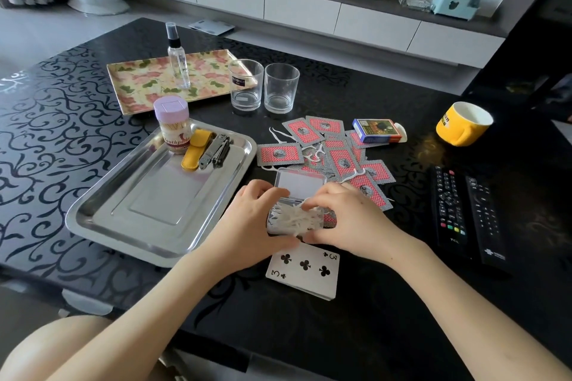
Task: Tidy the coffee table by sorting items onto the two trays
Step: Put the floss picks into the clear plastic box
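**Both hands around the floss box**

A black patterned counter (46,139) carries a steel tray (161,195) near its front edge and a floral tray (139,93) behind that. Red-backed cards (280,154) lie scattered right of the steel tray. The left hand (253,219) and right hand (346,219) each curl round an open floss-pick box (294,221), just beside the steel tray's right rim. A spray bottle (179,62) stands on the floral tray. A toothpick jar (173,127), yellow pouch (193,151) and nail clippers (215,151) sit in the steel tray.

near tray (102,213) left on counter (46,133), jar (172,125) in it | far tray (130,93) behind, bottle (179,62) on it | glasses (281,88) right of far tray | cards (280,154) right of near tray
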`<action>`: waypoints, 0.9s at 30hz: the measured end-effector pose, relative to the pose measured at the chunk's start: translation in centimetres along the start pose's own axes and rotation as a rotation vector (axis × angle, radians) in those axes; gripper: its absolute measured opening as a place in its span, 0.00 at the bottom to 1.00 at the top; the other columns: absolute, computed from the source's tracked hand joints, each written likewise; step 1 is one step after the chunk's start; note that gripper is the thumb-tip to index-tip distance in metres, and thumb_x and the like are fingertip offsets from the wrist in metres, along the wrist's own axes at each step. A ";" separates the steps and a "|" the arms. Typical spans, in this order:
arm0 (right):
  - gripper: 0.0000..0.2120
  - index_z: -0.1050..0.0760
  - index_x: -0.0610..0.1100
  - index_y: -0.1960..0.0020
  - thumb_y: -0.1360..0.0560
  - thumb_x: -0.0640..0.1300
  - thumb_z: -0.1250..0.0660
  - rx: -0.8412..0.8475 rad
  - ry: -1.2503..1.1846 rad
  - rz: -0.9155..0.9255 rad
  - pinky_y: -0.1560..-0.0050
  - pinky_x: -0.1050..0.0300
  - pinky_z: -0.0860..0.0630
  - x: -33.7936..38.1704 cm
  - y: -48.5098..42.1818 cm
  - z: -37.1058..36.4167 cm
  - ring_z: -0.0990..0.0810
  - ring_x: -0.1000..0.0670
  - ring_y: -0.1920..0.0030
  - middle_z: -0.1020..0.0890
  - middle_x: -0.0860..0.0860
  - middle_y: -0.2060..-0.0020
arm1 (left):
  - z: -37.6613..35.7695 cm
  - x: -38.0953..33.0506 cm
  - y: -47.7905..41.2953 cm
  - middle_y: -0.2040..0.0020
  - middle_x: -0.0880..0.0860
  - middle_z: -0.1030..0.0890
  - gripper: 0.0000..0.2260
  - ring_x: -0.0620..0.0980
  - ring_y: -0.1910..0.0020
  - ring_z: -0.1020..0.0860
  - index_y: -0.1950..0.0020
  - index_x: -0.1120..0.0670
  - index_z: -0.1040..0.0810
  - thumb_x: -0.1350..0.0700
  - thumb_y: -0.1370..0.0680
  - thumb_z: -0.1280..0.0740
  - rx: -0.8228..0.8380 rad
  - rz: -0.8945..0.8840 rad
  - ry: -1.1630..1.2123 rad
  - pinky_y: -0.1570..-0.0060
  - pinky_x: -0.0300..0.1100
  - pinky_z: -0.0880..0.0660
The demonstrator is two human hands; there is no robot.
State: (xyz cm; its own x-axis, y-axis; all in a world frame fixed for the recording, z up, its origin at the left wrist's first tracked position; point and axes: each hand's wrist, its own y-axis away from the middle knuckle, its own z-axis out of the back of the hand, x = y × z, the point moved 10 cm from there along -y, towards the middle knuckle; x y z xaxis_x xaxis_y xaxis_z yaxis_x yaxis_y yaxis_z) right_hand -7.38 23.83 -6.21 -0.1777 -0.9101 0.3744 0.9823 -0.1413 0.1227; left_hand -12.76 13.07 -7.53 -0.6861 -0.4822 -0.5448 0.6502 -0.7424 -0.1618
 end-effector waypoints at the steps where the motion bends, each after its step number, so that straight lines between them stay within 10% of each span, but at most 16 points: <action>1: 0.20 0.24 0.53 0.39 0.29 0.55 0.30 -0.017 0.000 0.002 0.44 0.56 0.32 0.0 0.0 0.0 0.34 0.54 0.41 0.26 0.57 0.45 | 0.3 0.1 -0.1 0.41 0.51 0.29 0.31 0.49 0.43 0.29 0.35 0.52 0.28 0.44 0.34 0.25 -0.025 0.007 0.021 0.47 0.36 0.32; 9: 0.07 0.20 0.47 0.51 0.27 0.49 0.30 -0.189 -0.152 -0.050 0.54 0.60 0.28 -0.8 0.1 0.9 0.25 0.54 0.55 0.23 0.53 0.55 | 2.1 -0.3 -0.4 0.55 0.46 0.26 0.13 0.38 0.64 0.28 0.45 0.56 0.19 0.59 0.29 0.27 -0.105 0.029 0.109 0.63 0.24 0.31; 27: 0.10 0.21 0.46 0.43 0.23 0.45 0.35 -0.248 -0.131 -0.129 0.54 0.62 0.30 -2.8 -0.6 1.3 0.26 0.55 0.57 0.23 0.52 0.53 | 2.1 0.0 -0.6 0.45 0.48 0.24 0.14 0.45 0.48 0.27 0.44 0.53 0.21 0.54 0.28 0.28 -0.214 0.064 0.089 0.51 0.34 0.33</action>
State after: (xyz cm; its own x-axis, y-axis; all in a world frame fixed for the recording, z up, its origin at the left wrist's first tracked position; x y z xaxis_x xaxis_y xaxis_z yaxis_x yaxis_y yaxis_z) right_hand -7.58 26.97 -6.12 -0.2920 -0.8230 0.4873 0.9327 -0.3578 -0.0454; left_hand -13.89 12.55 -5.73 -0.6160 -0.4748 -0.6285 0.7522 -0.5915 -0.2904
